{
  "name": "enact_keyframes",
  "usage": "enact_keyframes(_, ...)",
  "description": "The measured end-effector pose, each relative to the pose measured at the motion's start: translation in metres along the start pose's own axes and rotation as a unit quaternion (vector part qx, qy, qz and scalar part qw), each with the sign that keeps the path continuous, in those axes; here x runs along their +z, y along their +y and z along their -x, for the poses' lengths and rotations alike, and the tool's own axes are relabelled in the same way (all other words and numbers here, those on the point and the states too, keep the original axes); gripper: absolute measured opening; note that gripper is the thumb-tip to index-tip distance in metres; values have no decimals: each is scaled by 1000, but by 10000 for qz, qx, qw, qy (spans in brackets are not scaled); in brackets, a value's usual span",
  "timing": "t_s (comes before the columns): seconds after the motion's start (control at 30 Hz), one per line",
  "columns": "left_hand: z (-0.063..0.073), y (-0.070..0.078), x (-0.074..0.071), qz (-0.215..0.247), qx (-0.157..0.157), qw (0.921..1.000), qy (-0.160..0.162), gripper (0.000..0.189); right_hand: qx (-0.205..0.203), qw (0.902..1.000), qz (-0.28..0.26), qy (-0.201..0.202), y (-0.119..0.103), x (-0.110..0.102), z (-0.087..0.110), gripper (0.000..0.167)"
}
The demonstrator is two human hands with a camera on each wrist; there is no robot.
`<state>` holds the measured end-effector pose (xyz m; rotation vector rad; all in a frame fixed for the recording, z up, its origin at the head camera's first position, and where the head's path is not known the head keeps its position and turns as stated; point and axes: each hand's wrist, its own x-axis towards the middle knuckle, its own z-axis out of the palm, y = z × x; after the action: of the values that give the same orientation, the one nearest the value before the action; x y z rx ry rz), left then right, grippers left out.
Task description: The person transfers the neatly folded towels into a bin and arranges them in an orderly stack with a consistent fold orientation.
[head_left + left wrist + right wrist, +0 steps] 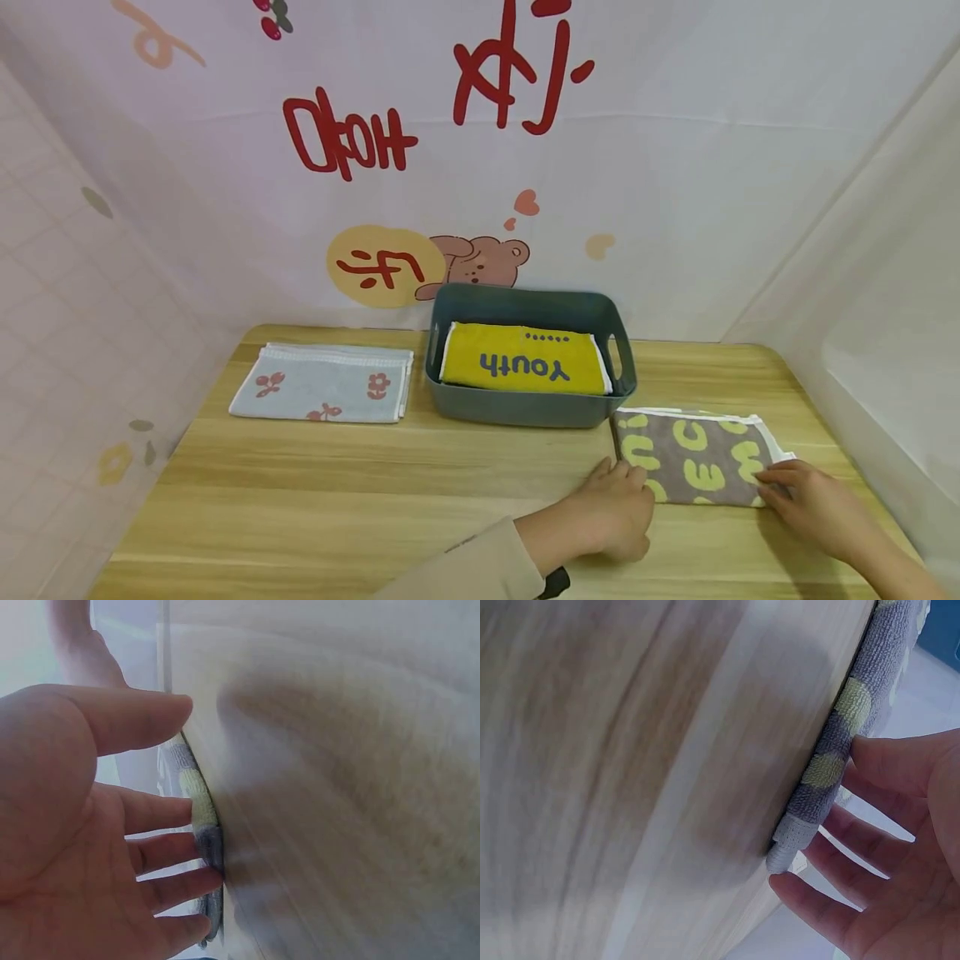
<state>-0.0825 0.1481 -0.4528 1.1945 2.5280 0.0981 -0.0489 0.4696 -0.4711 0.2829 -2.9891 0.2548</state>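
Observation:
A folded grey towel (693, 462) with yellow-green letters and a white edge lies on the table at the right. My left hand (611, 508) is at its near left corner; in the left wrist view the thumb stands apart and the fingertips (206, 881) touch the towel's edge (196, 787). At the right end my right hand (821, 508) touches the towel. From the right wrist, the thumb (885, 754) meets the towel's folded side (829, 769), and the other fingers of the hand (907, 855) lie extended along its end.
Just behind and left of the grey towel stands a dark green basket (525, 408) holding a folded yellow towel (517, 358) marked "Youth". A folded light-blue towel (322, 387) with pink flowers lies left of the basket. White printed cloth (675, 167) walls the wooden table (337, 483) in.

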Motion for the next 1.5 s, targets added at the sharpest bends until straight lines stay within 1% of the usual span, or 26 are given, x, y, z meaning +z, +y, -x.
enact_keyframes(0.2, 7, 0, 0, 1, 38, 9999, -135, 35, -60, 10000, 47, 0, -4, 0, 3, 17)
enact_keyframes(0.43, 13, 0, 2, -7, 119, 9993, -360, 36, 24, 9997, -11, -231, -6, -1, 7, 16)
enact_keyframes(0.53, 16, 0, 2, 9, 118, 9990, -420, 37, -44, 9999, -9, -122, -6, 0, 8, 17)
enact_keyframes(0.6, 17, 0, 3, 49, 104, 9990, -427, 36, -122, 9999, -31, 30, -6, 2, 10, 20)
enact_keyframes(0.7, 17, -1, 2, 179, 159, 9991, -343, 28, -126, 9996, -112, 238, -7, 3, 9, 23)
enact_keyframes(0.83, 15, -5, 0, 366, 221, 9991, 63, 21, 122, 9991, -316, 272, -6, -1, 6, 21)
enact_keyframes(0.93, 13, -9, -4, 641, 157, 9972, 364, 24, 381, 9980, -456, 225, -5, -5, 2, 15)
enact_keyframes(1.0, 11, -11, -8, 875, 0, 9948, 526, 29, 524, 9971, -538, 128, -3, -8, -1, 15)
enact_keyframes(1.07, 9, -12, -11, 1155, -226, 9905, 709, 34, 627, 9962, -607, 15, -1, -12, -4, 23)
enact_keyframes(1.13, 6, -13, -13, 1434, -575, 9840, 882, 36, 688, 9958, -609, -21, 0, -15, -8, 31)
enact_keyframes(1.2, 3, -12, -15, 1676, -1003, 9750, 1059, 38, 785, 9950, -611, -42, 2, -17, -11, 40)
enact_keyframes(1.3, -3, -9, -16, 1796, -1801, 9593, 1225, 52, 950, 9936, -581, -182, 5, -18, -17, 53)
enact_keyframes(1.37, -7, -8, -16, 1810, -2276, 9482, 1280, 57, 1090, 9915, -565, -437, 7, -18, -20, 64)
enact_keyframes(1.43, -11, -7, -16, 1851, -2627, 9378, 1312, 60, 1196, 9884, -552, -753, 10, -18, -22, 74)
enact_keyframes(1.5, -14, -8, -14, 1987, -2806, 9294, 1338, 55, 1295, 9853, -523, -985, 13, -16, -24, 80)
